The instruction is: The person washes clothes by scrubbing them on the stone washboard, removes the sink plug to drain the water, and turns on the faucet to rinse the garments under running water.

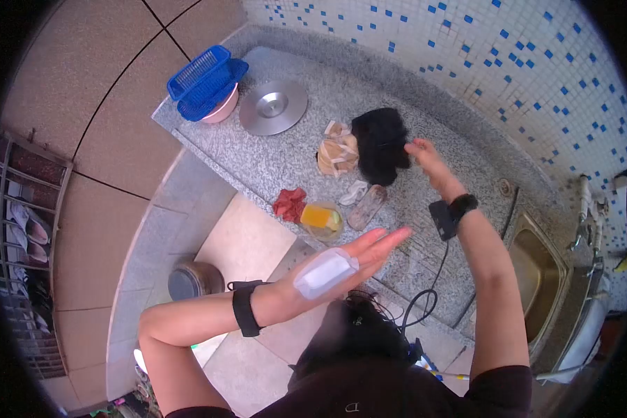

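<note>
My left hand (338, 268) is stretched out above the counter's front edge, fingers extended and holding nothing, with a white patch on its back. Beyond it lie a yellow block in a clear round dish (320, 218), a crumpled red cloth (290, 204), a greyish oblong item (368, 207) and a small white crumpled piece (354, 191). My right hand (428, 164), seen from the side, has its fingers extended beside a black cloth bundle (382, 145), with nothing visible in them. Left of the bundle is a beige bundle with pale straps (337, 152).
On the granite counter (219, 153) stand blue baskets (205, 82) on a pink basin (223, 108), and a round metal lid (273, 106). A sink (536, 275) is at the right. A black cable (435, 275) hangs near my right wrist. A pot (194, 281) is below.
</note>
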Tool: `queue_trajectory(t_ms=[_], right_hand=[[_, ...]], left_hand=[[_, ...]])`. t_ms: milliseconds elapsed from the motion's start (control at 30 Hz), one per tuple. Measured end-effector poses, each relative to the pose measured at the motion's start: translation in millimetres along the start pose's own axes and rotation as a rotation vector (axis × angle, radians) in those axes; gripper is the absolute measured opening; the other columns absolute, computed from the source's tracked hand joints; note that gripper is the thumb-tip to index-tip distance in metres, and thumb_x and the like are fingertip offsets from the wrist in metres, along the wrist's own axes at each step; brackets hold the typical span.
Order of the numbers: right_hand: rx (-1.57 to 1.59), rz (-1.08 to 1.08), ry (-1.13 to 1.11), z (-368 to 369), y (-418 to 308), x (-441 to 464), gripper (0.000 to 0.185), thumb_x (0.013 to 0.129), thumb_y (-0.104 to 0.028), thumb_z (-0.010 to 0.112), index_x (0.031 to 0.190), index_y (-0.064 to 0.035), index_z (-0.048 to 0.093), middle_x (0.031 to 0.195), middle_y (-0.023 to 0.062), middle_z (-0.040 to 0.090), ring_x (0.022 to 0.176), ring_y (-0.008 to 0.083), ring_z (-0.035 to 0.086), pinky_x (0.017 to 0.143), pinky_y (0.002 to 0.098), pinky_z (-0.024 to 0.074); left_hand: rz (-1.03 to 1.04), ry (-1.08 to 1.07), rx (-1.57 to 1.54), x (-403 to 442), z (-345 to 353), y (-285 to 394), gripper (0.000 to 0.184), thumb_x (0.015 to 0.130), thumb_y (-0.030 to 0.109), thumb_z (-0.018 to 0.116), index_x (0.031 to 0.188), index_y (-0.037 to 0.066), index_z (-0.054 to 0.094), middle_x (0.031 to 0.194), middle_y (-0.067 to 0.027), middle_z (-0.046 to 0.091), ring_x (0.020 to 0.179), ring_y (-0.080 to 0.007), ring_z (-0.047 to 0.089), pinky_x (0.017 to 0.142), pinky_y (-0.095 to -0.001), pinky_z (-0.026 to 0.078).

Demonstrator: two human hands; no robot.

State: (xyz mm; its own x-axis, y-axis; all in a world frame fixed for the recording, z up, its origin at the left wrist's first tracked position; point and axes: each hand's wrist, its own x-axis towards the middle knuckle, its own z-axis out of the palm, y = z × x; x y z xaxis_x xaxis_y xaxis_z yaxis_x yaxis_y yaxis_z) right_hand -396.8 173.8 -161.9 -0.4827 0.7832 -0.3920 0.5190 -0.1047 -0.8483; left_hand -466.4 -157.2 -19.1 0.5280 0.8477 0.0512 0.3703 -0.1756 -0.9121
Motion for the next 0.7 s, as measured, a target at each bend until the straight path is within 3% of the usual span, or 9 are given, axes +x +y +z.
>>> queue_trajectory(t_ms=[100,200,267,300,400,500,600,667,700], right_hand=[[0.096,-0.192,-0.09,-5.6,48.3,-3.6,0.046,0.093,-0.031,0.071,0.128,-0.0026,0.062,0.122,0.011,0.068,0.115,0.0201,0.061,0.099,0.038,0.0464],[-0.005,-0.283,-0.058,-32.8,124.1,-6.2,0.03,0.095,-0.021,0.07,0.118,-0.002,0.066,0.11,0.0089,0.072,0.102,0.0167,0.065,0.09,0.0315,0.0513],[0.064,-0.306,0.045,-54.3,160.8,-39.3,0.019,0.098,-0.015,0.066,0.112,-0.0026,0.068,0.098,0.0064,0.073,0.092,0.0141,0.065,0.082,0.03,0.0529],[0.039,-0.353,0.082,-72.2,178.0,-57.1,0.015,0.098,-0.014,0.064,0.108,-0.0042,0.069,0.094,0.0045,0.072,0.087,0.014,0.066,0.076,0.0303,0.0529],[-0.006,-0.253,0.248,-131.1,221.5,-119.8,0.016,0.096,-0.015,0.064,0.106,-0.004,0.07,0.092,0.0082,0.074,0.085,0.0158,0.068,0.074,0.0321,0.0534],[-0.065,-0.114,0.358,-198.5,289.4,-178.1,0.019,0.097,-0.018,0.065,0.108,-0.0029,0.071,0.094,0.0093,0.075,0.087,0.0164,0.069,0.078,0.0329,0.0551],[-0.19,-0.01,0.309,-250.4,380.3,-212.2,0.025,0.1,-0.022,0.064,0.111,-0.0007,0.07,0.101,0.0096,0.075,0.092,0.017,0.07,0.083,0.0338,0.0569],[0.078,0.066,0.292,-280.0,442.0,-225.2,0.028,0.101,-0.024,0.062,0.113,0.0009,0.069,0.103,0.0096,0.075,0.093,0.0179,0.07,0.084,0.035,0.0576],[-0.206,0.103,0.272,-300.2,476.5,-231.7,0.027,0.1,-0.019,0.063,0.114,0.0026,0.068,0.106,0.0104,0.074,0.092,0.0191,0.07,0.084,0.036,0.0576]], left_hand=[[0.012,-0.002,0.074,0.5,-2.3,7.6,0.048,0.097,0.01,0.053,0.143,0.0,0.045,0.16,-0.0171,0.034,0.15,-0.0287,0.032,0.124,-0.0379,0.029],[-0.017,0.024,-0.429,12.6,-0.2,15.6,0.051,0.093,0.014,0.053,0.143,0.001,0.046,0.161,-0.0195,0.032,0.15,-0.0333,0.031,0.123,-0.0449,0.027],[-0.063,-0.132,-1.078,25.9,-0.7,33.2,0.056,0.09,0.016,0.053,0.145,0.005,0.046,0.162,-0.0212,0.03,0.149,-0.0396,0.03,0.122,-0.0524,0.027],[0.001,-0.187,-0.991,36.8,-0.7,45.8,0.058,0.089,0.02,0.052,0.146,0.01,0.047,0.161,-0.023,0.031,0.147,-0.0453,0.03,0.119,-0.0578,0.027],[-0.047,-0.138,-1.083,65.3,9.2,115.8,0.081,0.07,0.029,0.081,0.143,0.011,0.052,0.16,-0.0271,0.026,0.142,-0.0525,0.033,0.115,-0.0628,0.028],[-0.009,-0.203,-1.246,107.8,2.2,145.3,0.06,0.086,0.025,0.069,0.141,0.011,0.052,0.16,-0.0241,0.029,0.139,-0.0559,0.035,0.115,-0.0634,0.028],[-0.004,-0.279,-1.222,137.4,12.2,199.6,0.076,0.076,0.029,0.077,0.143,0.008,0.049,0.157,-0.0276,0.031,0.138,-0.0598,0.033,0.115,-0.0651,0.027],[-0.021,-0.279,-1.225,156.2,17.6,234.2,0.069,0.076,0.028,0.075,0.137,0.005,0.054,0.152,-0.0296,0.036,0.136,-0.059,0.037,0.113,-0.0665,0.029],[-0.046,-0.275,-1.23,156.3,22.0,247.1,0.062,0.077,0.027,0.073,0.132,0.002,0.059,0.148,-0.0316,0.042,0.135,-0.0582,0.04,0.112,-0.0678,0.032]])
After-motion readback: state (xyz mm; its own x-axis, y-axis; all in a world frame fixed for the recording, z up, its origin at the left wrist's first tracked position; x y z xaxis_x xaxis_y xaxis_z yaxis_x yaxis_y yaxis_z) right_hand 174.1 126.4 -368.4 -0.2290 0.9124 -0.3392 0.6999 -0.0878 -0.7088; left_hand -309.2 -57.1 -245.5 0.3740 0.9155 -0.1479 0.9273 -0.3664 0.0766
